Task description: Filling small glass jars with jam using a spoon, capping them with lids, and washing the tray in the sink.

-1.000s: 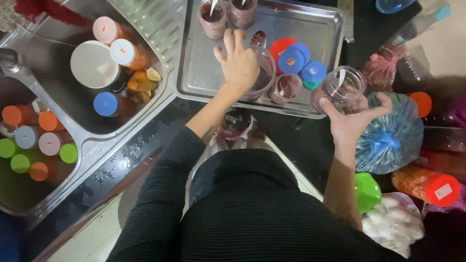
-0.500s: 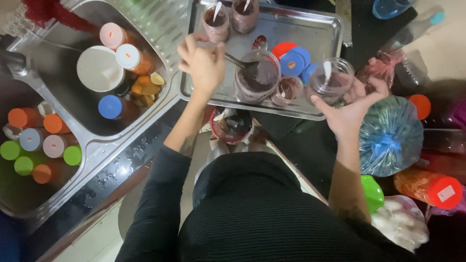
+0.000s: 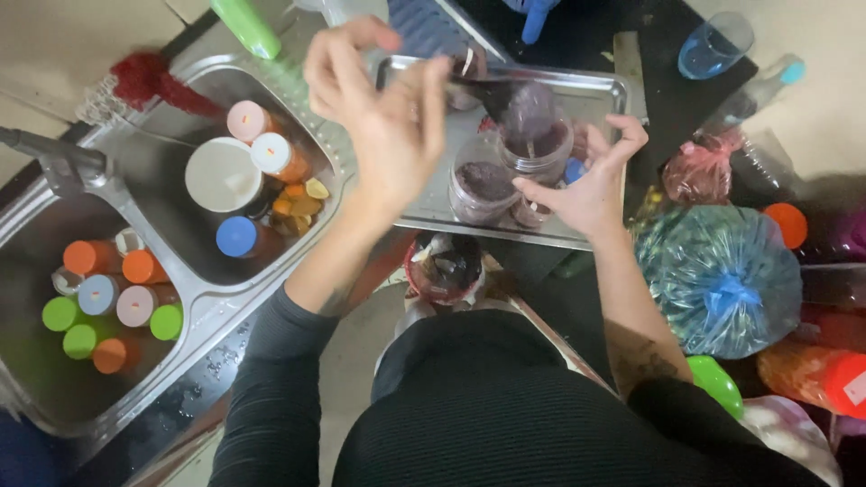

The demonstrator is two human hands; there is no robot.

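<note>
My left hand (image 3: 388, 122) is raised over the metal tray (image 3: 603, 92) and grips a dark spoon (image 3: 505, 97) loaded with purple paste. The spoon hovers right above a clear jar (image 3: 534, 144) that my right hand (image 3: 586, 185) holds at its side, just over the tray. The jar is partly filled with the same purple paste. A second clear jar (image 3: 481, 188) of purple paste stands on the tray to its left. More jars at the tray's far end are hidden behind my left hand.
A double sink on the left holds bottles with coloured caps (image 3: 117, 302) and a white bowl (image 3: 223, 174). A small dark container (image 3: 444, 266) sits below the tray's near edge. A blue plastic bag (image 3: 722, 280), orange-lidded jars (image 3: 816, 374) and a glass (image 3: 713, 45) crowd the right.
My left hand has come up from the tray with the spoon and swung right over the jar. My right hand has brought the jar leftward over the tray. The camera moved closer.
</note>
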